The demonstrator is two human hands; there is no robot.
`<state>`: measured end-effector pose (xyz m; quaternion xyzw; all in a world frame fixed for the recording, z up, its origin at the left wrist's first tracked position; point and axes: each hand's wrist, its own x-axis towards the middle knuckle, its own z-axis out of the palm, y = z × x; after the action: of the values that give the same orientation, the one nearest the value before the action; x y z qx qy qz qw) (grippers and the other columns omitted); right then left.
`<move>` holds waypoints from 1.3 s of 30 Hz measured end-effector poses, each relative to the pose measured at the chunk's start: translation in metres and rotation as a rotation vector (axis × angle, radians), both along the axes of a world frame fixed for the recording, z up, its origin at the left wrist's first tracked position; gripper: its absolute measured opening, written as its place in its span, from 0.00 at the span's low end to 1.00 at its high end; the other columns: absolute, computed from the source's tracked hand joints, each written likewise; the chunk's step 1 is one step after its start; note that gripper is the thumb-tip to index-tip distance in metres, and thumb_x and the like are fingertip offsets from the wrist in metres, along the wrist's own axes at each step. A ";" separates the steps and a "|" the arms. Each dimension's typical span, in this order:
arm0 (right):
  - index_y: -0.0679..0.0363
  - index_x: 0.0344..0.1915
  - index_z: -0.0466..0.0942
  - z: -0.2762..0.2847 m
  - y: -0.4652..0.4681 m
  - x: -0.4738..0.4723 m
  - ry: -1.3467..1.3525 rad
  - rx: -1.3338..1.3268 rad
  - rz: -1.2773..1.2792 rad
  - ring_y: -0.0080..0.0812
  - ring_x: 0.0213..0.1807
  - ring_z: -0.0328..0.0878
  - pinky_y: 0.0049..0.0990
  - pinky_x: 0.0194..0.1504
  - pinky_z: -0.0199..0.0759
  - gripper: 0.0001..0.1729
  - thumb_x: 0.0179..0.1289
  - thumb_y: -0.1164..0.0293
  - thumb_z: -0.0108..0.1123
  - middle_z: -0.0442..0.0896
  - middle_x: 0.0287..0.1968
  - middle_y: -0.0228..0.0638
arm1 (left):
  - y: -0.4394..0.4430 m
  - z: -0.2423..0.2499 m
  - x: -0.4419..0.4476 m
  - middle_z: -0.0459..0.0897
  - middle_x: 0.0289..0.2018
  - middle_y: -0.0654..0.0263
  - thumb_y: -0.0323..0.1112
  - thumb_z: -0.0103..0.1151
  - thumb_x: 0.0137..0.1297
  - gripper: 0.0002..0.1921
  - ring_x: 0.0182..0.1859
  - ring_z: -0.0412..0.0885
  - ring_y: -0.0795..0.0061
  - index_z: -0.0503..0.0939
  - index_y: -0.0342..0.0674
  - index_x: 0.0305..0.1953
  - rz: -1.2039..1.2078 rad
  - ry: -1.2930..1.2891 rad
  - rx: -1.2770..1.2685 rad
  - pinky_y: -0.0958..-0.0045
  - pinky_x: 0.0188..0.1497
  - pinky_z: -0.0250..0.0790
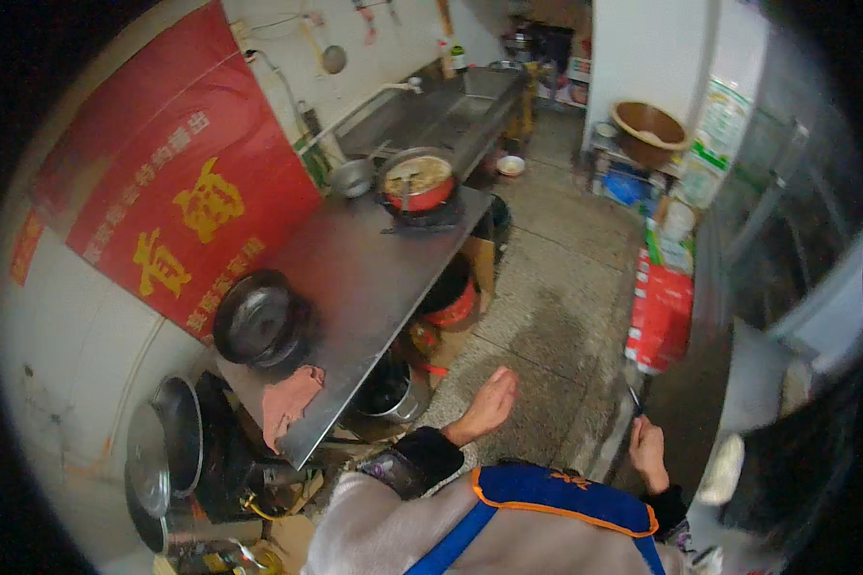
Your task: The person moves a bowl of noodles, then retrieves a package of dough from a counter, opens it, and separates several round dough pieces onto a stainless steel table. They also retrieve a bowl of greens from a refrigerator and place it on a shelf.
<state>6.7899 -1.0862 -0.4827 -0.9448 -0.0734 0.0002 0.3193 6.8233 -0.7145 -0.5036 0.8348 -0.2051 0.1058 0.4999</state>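
Observation:
My left hand is held out over the floor, to the right of the metal table. It appears to hold nothing, its fingers loosely extended. Lower right, my right hand grips a slim knife-like tool with a dark handle and a bright metal end; blur hides its exact kind. On the table's near corner lies a pink cloth, beside a black pan. At the far end a red pan holds pale food with a utensil resting in it. Next to that stands a metal pot.
Beyond the table is a steel sink counter. Pots, including a silver one, sit beneath the table. Along the right side are a red bag and a brown basin. Large pots stand at lower left.

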 end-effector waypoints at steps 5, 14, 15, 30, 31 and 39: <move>0.65 0.32 0.72 -0.030 0.020 0.172 0.145 0.101 0.195 0.50 0.26 0.77 0.40 0.28 0.69 0.07 0.65 0.73 0.55 0.78 0.25 0.49 | 0.039 -0.020 0.037 0.71 0.38 0.55 0.19 0.49 0.57 0.11 0.39 0.76 0.57 0.70 0.35 0.43 0.516 0.210 -0.155 0.64 0.41 0.69; 0.59 0.30 0.73 0.033 0.190 0.507 -0.127 -0.004 0.805 0.52 0.26 0.76 0.44 0.28 0.68 0.15 0.65 0.61 0.63 0.79 0.25 0.44 | 0.055 -0.023 0.095 0.75 0.37 0.64 0.23 0.49 0.71 0.06 0.36 0.81 0.74 0.68 0.37 0.46 1.142 0.347 -0.439 0.72 0.41 0.76; 0.58 0.32 0.73 0.037 0.215 0.536 -0.194 0.042 0.862 0.53 0.26 0.76 0.44 0.28 0.68 0.14 0.66 0.60 0.62 0.78 0.25 0.44 | 0.055 -0.027 0.102 0.75 0.37 0.64 0.24 0.49 0.71 0.05 0.36 0.81 0.74 0.68 0.37 0.46 1.169 0.287 -0.435 0.71 0.41 0.76; 0.61 0.43 0.72 0.043 0.579 0.836 -0.391 -0.032 1.180 0.54 0.45 0.75 0.48 0.44 0.71 0.13 0.67 0.64 0.58 0.73 0.43 0.44 | 0.121 -0.052 0.231 0.78 0.34 0.63 0.33 0.51 0.75 0.07 0.37 0.81 0.75 0.71 0.36 0.41 1.468 0.309 -0.762 0.69 0.44 0.77; 0.61 0.44 0.73 0.042 0.603 0.847 -0.399 -0.046 1.205 0.54 0.45 0.75 0.46 0.45 0.71 0.13 0.67 0.64 0.58 0.73 0.43 0.43 | 0.115 -0.050 0.240 0.79 0.36 0.62 0.33 0.51 0.74 0.07 0.37 0.82 0.72 0.71 0.36 0.41 1.514 0.328 -0.828 0.67 0.45 0.77; 0.62 0.38 0.77 -0.034 0.655 0.943 -0.224 -0.421 1.245 0.57 0.38 0.78 0.51 0.40 0.71 0.25 0.70 0.49 0.52 0.82 0.33 0.51 | 0.141 -0.027 0.343 0.79 0.47 0.58 0.49 0.43 0.77 0.20 0.53 0.78 0.64 0.72 0.36 0.51 1.685 0.298 -0.870 0.61 0.57 0.70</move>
<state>7.7326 -0.4314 -0.5164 -0.7625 -0.6365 0.1007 0.0585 7.1667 -0.5732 -0.5311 0.4544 0.5854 0.3899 0.5465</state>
